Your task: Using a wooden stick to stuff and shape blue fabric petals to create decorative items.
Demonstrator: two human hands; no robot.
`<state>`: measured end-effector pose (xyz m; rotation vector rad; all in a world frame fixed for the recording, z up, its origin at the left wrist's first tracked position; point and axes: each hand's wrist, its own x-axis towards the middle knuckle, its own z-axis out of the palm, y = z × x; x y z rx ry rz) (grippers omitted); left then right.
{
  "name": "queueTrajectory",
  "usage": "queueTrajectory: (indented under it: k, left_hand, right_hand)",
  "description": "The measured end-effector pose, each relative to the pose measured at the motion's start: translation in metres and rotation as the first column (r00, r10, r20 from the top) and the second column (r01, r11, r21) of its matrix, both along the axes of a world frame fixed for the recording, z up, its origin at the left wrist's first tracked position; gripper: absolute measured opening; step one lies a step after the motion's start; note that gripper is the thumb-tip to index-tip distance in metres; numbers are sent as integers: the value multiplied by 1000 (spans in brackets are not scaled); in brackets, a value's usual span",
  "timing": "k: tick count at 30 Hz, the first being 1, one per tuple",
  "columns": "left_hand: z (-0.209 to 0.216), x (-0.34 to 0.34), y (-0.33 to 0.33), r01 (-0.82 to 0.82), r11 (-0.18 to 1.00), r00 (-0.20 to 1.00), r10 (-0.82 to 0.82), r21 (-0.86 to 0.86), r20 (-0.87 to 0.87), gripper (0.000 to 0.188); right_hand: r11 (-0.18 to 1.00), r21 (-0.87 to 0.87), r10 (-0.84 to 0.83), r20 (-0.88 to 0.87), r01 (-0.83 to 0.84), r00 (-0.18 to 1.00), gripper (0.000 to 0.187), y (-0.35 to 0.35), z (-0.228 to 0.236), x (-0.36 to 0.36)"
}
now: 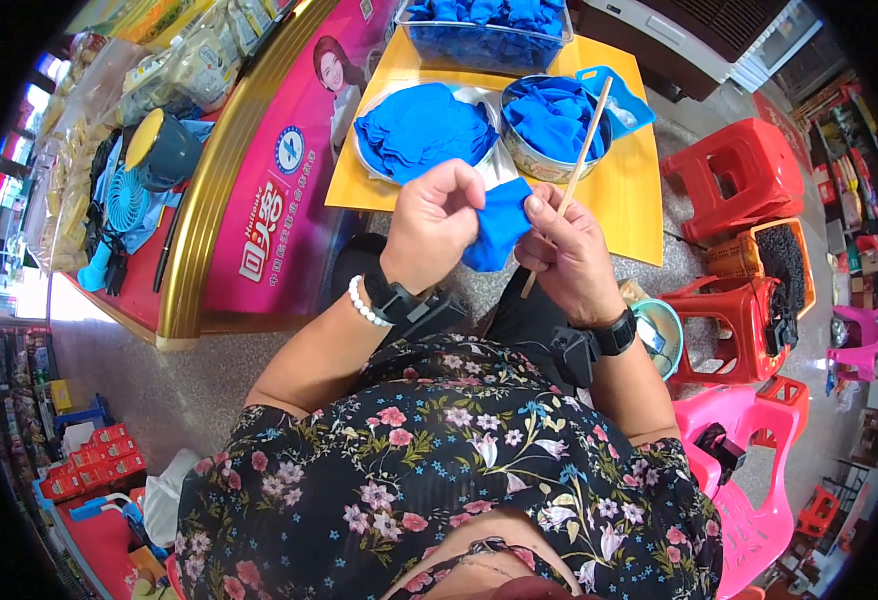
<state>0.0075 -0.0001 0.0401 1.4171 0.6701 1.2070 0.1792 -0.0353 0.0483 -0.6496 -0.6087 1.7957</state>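
Both of my hands meet in front of my body over a thin, soft blue sheet (500, 222); whether it is cloth or something else I cannot tell. My left hand (429, 225) pinches the sheet's left edge with curled fingers. On the other side, my right hand (574, 260) grips the sheet's right edge between thumb and fingers. A thin wooden stick (587, 148) also runs slantwise through my right hand. Just beyond, flat blue sheets (424, 130) lie stacked on a plate. Beside them a round tin (542, 168) holds loose, folded-looking blue pieces (549, 115).
A clear plastic box (489, 52) of blue pieces stands at the back of the yellow table (642, 215). A blue plastic tray (631, 112) leans by the tin. Left is a pink counter (259, 190); right are red stools (734, 170) and a pink chair (759, 500).
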Motion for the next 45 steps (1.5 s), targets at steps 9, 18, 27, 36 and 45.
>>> queueTrajectory:
  k: [9, 18, 27, 36, 45]
  left_hand:
    - [10, 3, -15, 61, 935, 975, 20, -350, 223, 5]
    - [2, -1, -12, 259, 880, 964, -207, -399, 169, 23]
    - [1, -6, -11, 348, 809, 919, -196, -473, 342, 22]
    - [-6, -16, -6, 550, 727, 790, -294, -411, 538, 25]
    - [-1, -3, -13, 264, 874, 921, -104, -408, 375, 25]
  right_hand:
    - [940, 277, -294, 370, 197, 881, 11, 2, 3, -2]
    - [986, 161, -10, 289, -38, 957, 14, 3, -2, 5]
    - [997, -28, 75, 157, -72, 985, 20, 4, -1, 5]
    - [988, 46, 140, 96, -145, 985, 15, 5, 3, 4]
    - [997, 75, -29, 348, 3, 937, 13, -4, 3, -5]
